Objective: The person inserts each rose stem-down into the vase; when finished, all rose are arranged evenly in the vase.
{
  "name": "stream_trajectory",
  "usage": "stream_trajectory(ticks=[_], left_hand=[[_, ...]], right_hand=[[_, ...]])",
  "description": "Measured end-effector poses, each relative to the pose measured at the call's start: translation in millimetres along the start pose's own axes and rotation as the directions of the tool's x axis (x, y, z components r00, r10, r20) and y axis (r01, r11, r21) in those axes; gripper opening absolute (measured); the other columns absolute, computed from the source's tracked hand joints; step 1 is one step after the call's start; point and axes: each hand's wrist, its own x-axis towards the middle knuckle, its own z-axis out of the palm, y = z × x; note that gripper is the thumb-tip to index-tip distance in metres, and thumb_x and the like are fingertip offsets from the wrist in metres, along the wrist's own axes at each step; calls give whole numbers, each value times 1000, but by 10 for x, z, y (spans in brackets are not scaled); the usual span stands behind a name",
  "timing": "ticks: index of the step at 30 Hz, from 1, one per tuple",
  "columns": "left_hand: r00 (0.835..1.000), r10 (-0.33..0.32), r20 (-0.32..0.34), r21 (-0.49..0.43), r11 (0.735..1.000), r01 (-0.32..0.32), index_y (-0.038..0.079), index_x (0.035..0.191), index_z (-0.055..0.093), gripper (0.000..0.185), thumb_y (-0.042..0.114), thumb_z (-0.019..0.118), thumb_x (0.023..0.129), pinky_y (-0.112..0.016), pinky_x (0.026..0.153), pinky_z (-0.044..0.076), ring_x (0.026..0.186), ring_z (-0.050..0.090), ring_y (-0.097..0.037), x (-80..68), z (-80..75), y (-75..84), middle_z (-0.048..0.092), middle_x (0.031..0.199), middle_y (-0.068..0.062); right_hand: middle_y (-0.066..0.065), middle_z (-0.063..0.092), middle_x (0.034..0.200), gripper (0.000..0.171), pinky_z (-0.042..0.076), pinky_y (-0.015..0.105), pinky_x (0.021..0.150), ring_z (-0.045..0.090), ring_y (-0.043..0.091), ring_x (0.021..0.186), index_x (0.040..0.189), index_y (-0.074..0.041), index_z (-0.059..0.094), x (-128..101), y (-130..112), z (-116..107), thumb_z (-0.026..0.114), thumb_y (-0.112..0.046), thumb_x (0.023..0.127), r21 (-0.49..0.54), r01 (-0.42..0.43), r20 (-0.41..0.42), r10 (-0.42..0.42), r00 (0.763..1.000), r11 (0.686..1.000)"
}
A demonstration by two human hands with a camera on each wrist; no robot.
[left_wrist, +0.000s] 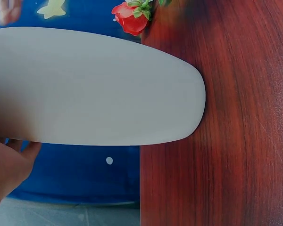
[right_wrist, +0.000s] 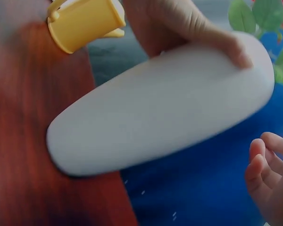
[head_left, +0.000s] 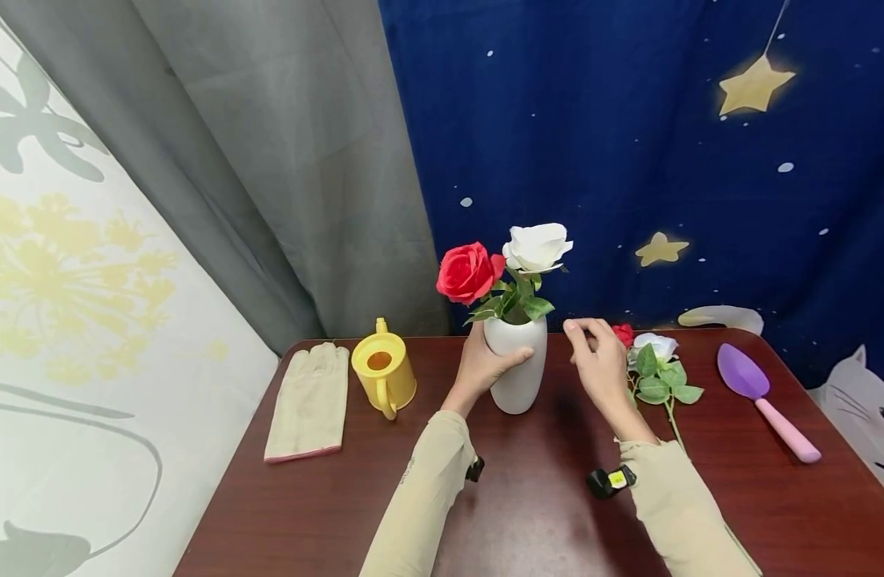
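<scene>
A white vase [head_left: 515, 381] stands on the brown table, and my left hand [head_left: 481, 367] grips its left side with the thumb across the front. Out of its mouth rise a red rose [head_left: 468, 273] on the left and a white rose [head_left: 537, 248] on the right, with green leaves below. My right hand [head_left: 602, 365] is raised to the right of the vase, apart from it. In the right wrist view its fingers [right_wrist: 269, 176] are loosely bent and hold nothing. The vase [left_wrist: 108, 89] fills much of the left wrist view.
Behind my right hand lie another white rose [head_left: 655, 348] and red rose [head_left: 622, 332]. Farther right is a purple trowel [head_left: 744, 373] with a pink handle. A yellow watering can [head_left: 401, 386] and cream gloves [head_left: 308, 405] are on the left. Curtains hang behind the table [head_left: 528, 505].
</scene>
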Motion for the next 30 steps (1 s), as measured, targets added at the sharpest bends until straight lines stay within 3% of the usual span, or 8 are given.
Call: stream_trajectory(ticks=[3,7,9,13,18,21,25,30], left_hand=[[1000,15,-6,-6,1000,-15,13,133,39,76,26,81,70,-35,74,51,94,58,-15,16,1,-45,56,114,-4],[1000,6,-17,12,1000,-6,22,135,38,80,32,82,69,-34,74,51,95,58,-13,83,38,-236,55,116,1],[1000,-9,-22,25,1000,9,26,135,38,81,35,82,69,-33,74,51,95,58,-11,116,57,-326,55,115,5],[1000,-7,-27,24,1000,7,27,135,37,81,38,81,68,-33,74,51,94,58,-12,123,56,-354,55,114,6],[1000,-17,-23,37,999,18,26,135,37,80,38,81,69,-32,74,51,93,58,-10,117,54,-350,55,113,7],[1000,-20,-17,34,999,20,26,135,37,80,37,81,69,-31,74,51,93,58,-9,102,45,-297,55,113,7],[1000,-16,-12,26,1000,16,24,135,37,80,37,81,70,-32,74,51,94,58,-11,85,35,-252,55,114,5],[1000,-17,-18,42,999,18,25,135,37,81,40,81,69,-33,73,51,94,58,-11,117,59,-358,55,113,5]], right_hand=[[5,59,71,33,41,21,48,56,17,51,99,-7,67,-79,159,-91,55,-37,93,30,-82,-10,82,997,996],[8,64,75,25,44,20,45,57,8,52,101,-6,65,-187,392,-261,57,-28,93,27,-181,-10,181,983,983],[9,65,85,23,46,19,48,59,6,57,104,-5,64,-240,512,-364,56,-23,93,-15,-220,3,220,976,975],[19,66,94,23,47,20,49,63,15,63,105,-2,63,-343,739,-572,52,-18,93,-174,-260,37,270,962,950],[18,67,89,26,48,29,54,63,22,59,104,2,62,-454,968,-750,52,-18,91,-359,-265,107,321,941,895],[17,68,89,25,46,40,62,63,31,70,102,2,63,-504,1071,-796,54,-18,90,-436,-245,150,339,929,866],[16,67,89,25,42,49,68,59,40,86,100,3,62,-534,1140,-800,55,-18,89,-489,-219,203,354,913,844],[14,66,84,23,42,50,66,59,39,82,96,2,63,-546,1220,-765,53,-16,87,-517,-195,221,350,910,833]])
